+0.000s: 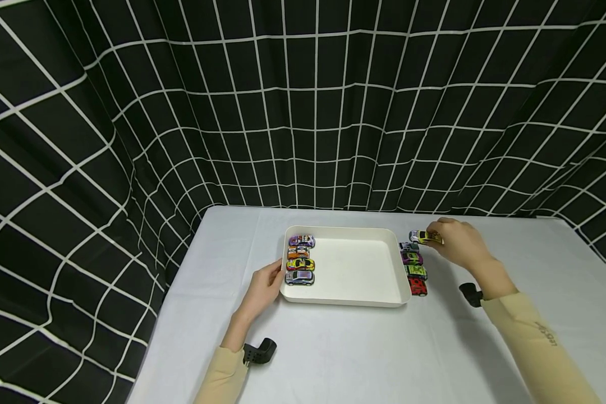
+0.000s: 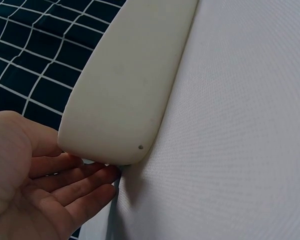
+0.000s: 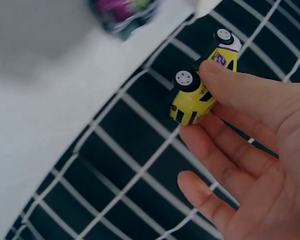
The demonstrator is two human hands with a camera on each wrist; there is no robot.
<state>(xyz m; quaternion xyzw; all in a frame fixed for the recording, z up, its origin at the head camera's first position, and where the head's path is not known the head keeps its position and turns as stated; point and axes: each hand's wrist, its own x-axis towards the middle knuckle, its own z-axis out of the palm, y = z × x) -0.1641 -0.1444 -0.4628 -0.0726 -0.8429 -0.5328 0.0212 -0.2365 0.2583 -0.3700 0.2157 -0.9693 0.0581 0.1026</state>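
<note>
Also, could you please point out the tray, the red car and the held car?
Tray [image 1: 356, 269]: head view, bare floor.
Red car [image 1: 418, 287]: head view, top.
Held car [image 3: 191, 104]: right wrist view, yellow bodywork.

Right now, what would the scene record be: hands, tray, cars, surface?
left hand: touches the left side of the white rectangular tray
right hand: pinches a yellow-and-white toy car
inside tray, left side: purple car, orange car, yellow-and-red car, silver car
outside tray, right side: grey car, magenta car, green car, red car
surface: white cloth
</note>
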